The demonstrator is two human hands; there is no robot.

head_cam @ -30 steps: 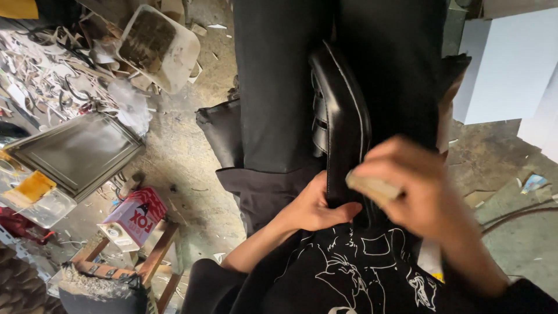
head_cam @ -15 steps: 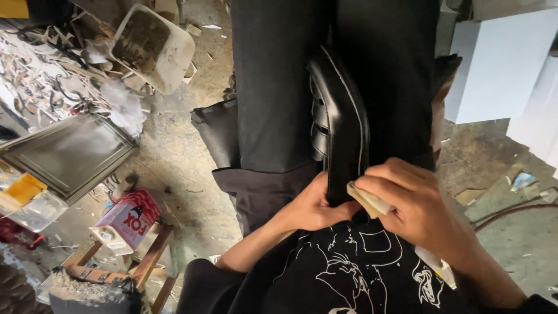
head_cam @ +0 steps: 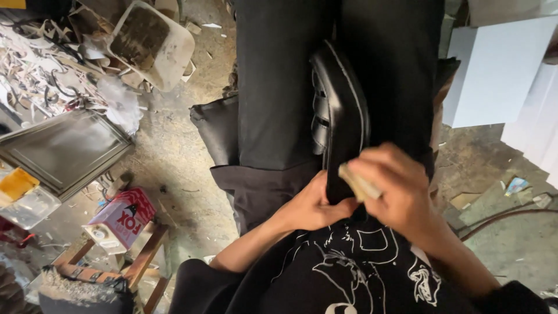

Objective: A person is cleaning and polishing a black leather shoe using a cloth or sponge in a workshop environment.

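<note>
A black shoe (head_cam: 342, 110) with straps across its upper rests sole-side right on my lap, over black trousers (head_cam: 279, 87). My left hand (head_cam: 314, 204) grips the near end of the shoe from below. My right hand (head_cam: 395, 186) is closed on a small tan block (head_cam: 359, 181) and presses it against the shoe's edge close to my left hand.
To the left a dirty floor holds a white plastic tub (head_cam: 152, 42), a dark framed panel (head_cam: 61, 152), a red and white carton (head_cam: 119, 220) on a wooden stool (head_cam: 145, 259), and scattered scraps. White boards (head_cam: 500, 70) stand at the right. A hose (head_cam: 505, 216) curves at the lower right.
My right hand with the tan block has slid along the shoe's edge, down toward my body and then back up. My left hand has kept its hold on the shoe.
</note>
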